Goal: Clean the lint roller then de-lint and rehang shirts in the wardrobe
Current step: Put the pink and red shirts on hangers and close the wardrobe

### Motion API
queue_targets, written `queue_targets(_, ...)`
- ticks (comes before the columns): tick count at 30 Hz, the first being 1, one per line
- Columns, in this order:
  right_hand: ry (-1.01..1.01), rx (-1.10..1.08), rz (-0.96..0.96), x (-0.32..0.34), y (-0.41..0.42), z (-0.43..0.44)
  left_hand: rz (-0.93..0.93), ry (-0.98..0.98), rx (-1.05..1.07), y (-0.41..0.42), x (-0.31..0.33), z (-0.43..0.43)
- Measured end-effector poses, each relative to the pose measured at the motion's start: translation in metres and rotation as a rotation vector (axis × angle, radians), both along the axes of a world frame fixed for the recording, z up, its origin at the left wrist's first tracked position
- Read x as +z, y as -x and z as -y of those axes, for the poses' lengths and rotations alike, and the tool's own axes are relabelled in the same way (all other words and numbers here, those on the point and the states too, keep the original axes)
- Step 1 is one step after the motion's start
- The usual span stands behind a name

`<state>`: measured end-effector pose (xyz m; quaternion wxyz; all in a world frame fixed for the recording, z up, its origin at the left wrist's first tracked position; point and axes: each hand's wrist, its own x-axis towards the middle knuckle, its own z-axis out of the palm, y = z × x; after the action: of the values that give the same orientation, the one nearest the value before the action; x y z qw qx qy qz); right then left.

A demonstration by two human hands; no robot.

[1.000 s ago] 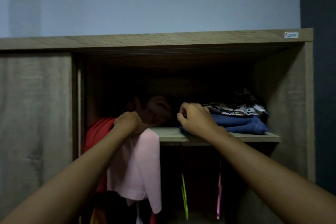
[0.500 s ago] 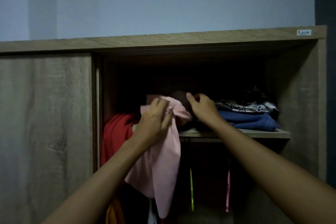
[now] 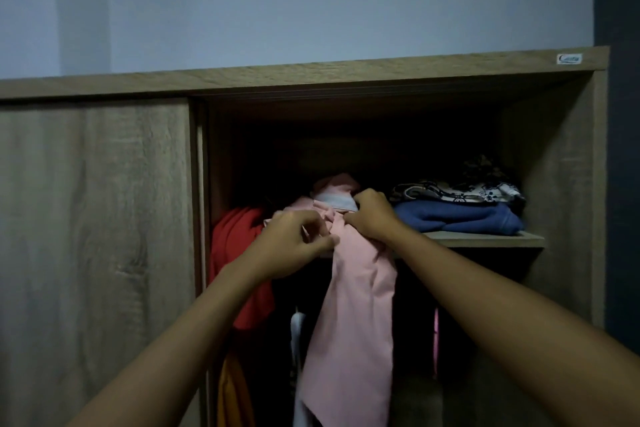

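Pale pink fabric shirt (image 3: 356,305): its bunched upper part lies at the front edge of the wooden wardrobe shelf (image 3: 485,238), and the rest hangs straight down into the dark lower compartment. The left hand (image 3: 294,246) has curled fingers that pinch a fold of the pink fabric near the top. The right hand (image 3: 372,218) is just beside it, fingers curled round the gathered fabric at the shelf edge. On the shelf to the right lies a folded blue garment (image 3: 457,217) with a black-and-white patterned cloth (image 3: 457,191) on top of it. A red garment (image 3: 239,253) hangs to the left of the shirt, beside the closed wood-grain sliding door (image 3: 93,253). An orange garment (image 3: 232,388) shows below the red one.
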<state>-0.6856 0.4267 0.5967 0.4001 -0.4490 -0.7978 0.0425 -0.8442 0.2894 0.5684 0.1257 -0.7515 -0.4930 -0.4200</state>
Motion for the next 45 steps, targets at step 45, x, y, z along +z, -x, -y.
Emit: queue_targets(45,0.426,0.582,0.038,-0.06,-0.105,0.155,0.646,0.511,-0.217,-0.034,-0.016,0.099)
